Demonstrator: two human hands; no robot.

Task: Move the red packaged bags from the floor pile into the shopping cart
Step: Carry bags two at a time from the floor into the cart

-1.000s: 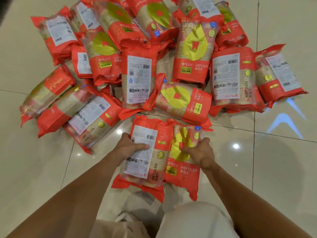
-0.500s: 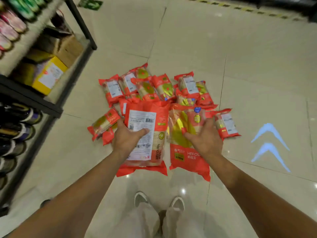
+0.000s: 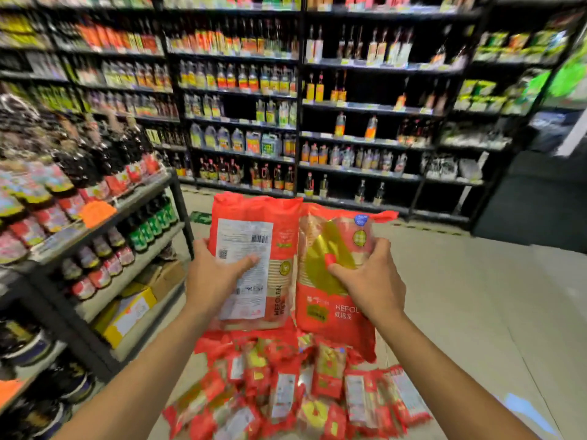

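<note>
Head cam: two red bags are up in the air at center frame, side by side and touching along their inner edges. Left hand (image 3: 216, 274) has a closed grip on the label-side bag (image 3: 247, 233), thumb across the white label, fingers tucked behind afaict. Right hand (image 3: 371, 281) grips the gold-leaf bag (image 3: 330, 312) the same way, thumb on the front, other fingers curled round the right edge. Both bags are upright-ish, tops toward the bottle shelves (image 3: 317, 106) at the back.

The floor pile (image 3: 301, 392) sits bottom center of frame, right under the held bags. Plenty of red packs in it, so imo the task is nowhere near done. A side shelf (image 3: 95, 217) of jars runs down the left of frame, bare floor (image 3: 476, 296) on the right.

Step in hand, my read: carry phase, pickup done, drop-off not yet. Problem is the shopping cart isn't anywhere in frame, so can't say which way it is. Next move prob needs a turn to find it, then both bags go over the basket and get let go w/o sliding out early. The film looks slick and each grip is one-handed.
</note>
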